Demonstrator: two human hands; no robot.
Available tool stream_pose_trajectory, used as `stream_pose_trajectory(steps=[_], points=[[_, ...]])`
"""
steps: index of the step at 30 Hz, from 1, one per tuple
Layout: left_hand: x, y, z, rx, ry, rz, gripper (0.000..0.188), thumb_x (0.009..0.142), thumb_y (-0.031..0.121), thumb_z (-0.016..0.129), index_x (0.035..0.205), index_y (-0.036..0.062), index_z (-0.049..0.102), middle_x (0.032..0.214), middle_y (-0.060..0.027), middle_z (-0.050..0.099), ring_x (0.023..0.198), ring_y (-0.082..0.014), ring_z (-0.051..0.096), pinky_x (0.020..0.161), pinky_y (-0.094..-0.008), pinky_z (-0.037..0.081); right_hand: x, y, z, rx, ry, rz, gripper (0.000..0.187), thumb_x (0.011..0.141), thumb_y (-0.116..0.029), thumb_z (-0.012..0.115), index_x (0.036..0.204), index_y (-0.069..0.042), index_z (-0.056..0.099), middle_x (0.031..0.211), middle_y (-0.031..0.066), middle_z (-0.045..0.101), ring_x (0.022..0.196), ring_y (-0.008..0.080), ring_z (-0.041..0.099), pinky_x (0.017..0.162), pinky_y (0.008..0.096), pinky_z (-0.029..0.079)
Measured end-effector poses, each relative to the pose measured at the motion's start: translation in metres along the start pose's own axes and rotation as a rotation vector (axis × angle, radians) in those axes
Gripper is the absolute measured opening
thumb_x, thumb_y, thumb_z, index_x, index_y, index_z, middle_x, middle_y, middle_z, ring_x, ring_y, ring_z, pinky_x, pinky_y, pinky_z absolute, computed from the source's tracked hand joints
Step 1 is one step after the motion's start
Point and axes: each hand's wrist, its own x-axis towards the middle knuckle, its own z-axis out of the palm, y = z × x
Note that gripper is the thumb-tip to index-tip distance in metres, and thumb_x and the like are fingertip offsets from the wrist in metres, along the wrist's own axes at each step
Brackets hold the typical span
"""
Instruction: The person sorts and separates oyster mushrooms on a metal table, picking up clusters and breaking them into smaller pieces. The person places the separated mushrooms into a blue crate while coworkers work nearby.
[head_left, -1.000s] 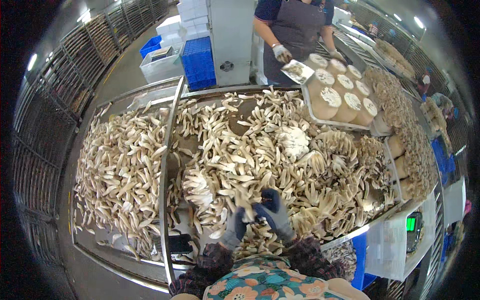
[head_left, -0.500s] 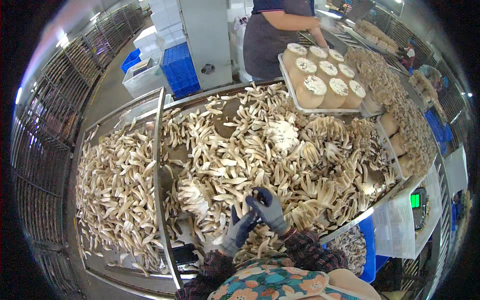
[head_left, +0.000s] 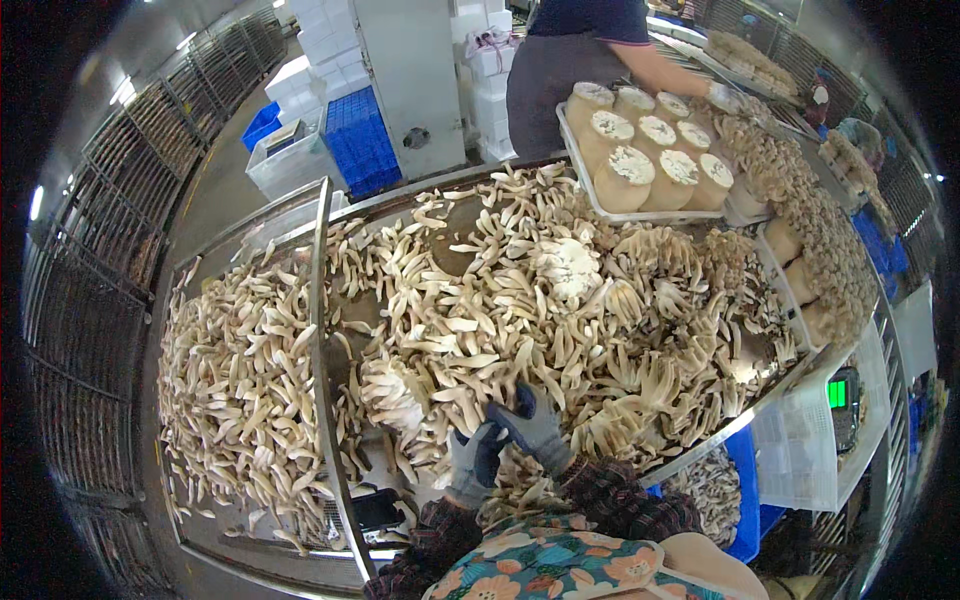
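My left hand [head_left: 473, 466], in a grey glove with dark blue fingers, is closed just above the mushrooms at the table's near edge. Beside it, almost touching, my right hand [head_left: 537, 430] in a matching glove has its fingers curled down and inward. What either hand grips is hidden by the fingers. Loose pale long-stemmed mushrooms [head_left: 470, 325] lie thickly around and beyond both hands. To the left of my hands sits a mushroom clump [head_left: 393, 392] with a white base. Another clump [head_left: 567, 268] shows its white root face farther back.
A metal divider bar [head_left: 322, 330] separates a mushroom heap [head_left: 240, 390] on the left. A dark flat device [head_left: 377, 508] lies near the bar. At the right stand a tray of mushroom blocks [head_left: 625, 180], a white crate [head_left: 795, 465] and a blue bin [head_left: 742, 490]. A person [head_left: 570, 80] stands opposite.
My hands have shifted slightly, the left one turning more upright with its fingers curled. Across the table, the person's arm has reached rightward to the mushroom clusters.
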Motion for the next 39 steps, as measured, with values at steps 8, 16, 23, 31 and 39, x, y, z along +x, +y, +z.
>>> stream_pose_trajectory(steps=[8,16,23,31,39], points=[[-0.009,0.006,0.001,-0.045,-0.081,0.014,0.023,0.093,0.023,0.057,0.105,0.0041,0.059,0.087,-0.006,0.063,0.087,-0.0199,0.063,0.072,-0.0337,0.053,-0.016,-0.007,-0.011,0.183,-0.055,-0.117,0.038,0.078,-0.026,0.078,0.101,-0.001,0.061,0.088,0.0057,0.064,0.081,0.0122,0.058,0.074,0.0289,0.048],[0.006,0.012,-0.012,-0.252,0.026,-0.131,0.026,0.092,0.032,0.06,0.096,0.0067,0.06,0.082,-0.0076,0.065,0.07,-0.0179,0.062,0.061,-0.0294,0.05,-0.018,0.004,-0.012,0.553,-0.248,-0.103,0.025,0.082,-0.013,0.073,0.101,0.0,0.062,0.097,0.006,0.065,0.09,0.0128,0.06,0.08,0.0269,0.048],[0.028,0.0,-0.034,-0.112,-0.086,-0.161,0.028,0.096,0.039,0.053,0.111,0.0149,0.053,0.093,-0.002,0.059,0.074,-0.0176,0.059,0.062,-0.0353,0.052,-0.021,-0.018,-0.007,0.517,-0.202,-0.265,0.024,0.087,-0.017,0.069,0.098,0.0,0.059,0.084,0.0008,0.058,0.076,0.0106,0.055,0.07,0.0249,0.046],[0.006,0.027,0.022,-0.074,0.015,0.069,0.059,0.089,-0.002,0.055,0.142,0.0036,0.027,0.109,-0.0147,0.059,0.084,-0.021,0.064,0.075,-0.0307,0.056,0.005,0.01,-0.011,0.496,-0.121,-0.095,0.021,0.087,-0.01,0.066,0.102,0.005,0.061,0.096,0.0096,0.066,0.088,0.015,0.063,0.078,0.0271,0.05],[0.021,0.005,-0.024,0.669,0.038,0.105,0.042,0.095,0.026,0.052,0.127,-0.0006,0.05,0.103,-0.018,0.064,0.098,-0.0267,0.059,0.084,-0.0391,0.046,0.046,-0.049,0.012,-0.206,-0.037,-0.562,0.06,0.081,-0.016,0.073,0.131,0.001,0.044,0.12,0.0171,0.054,0.103,0.0254,0.059,0.088,0.0352,0.049]])
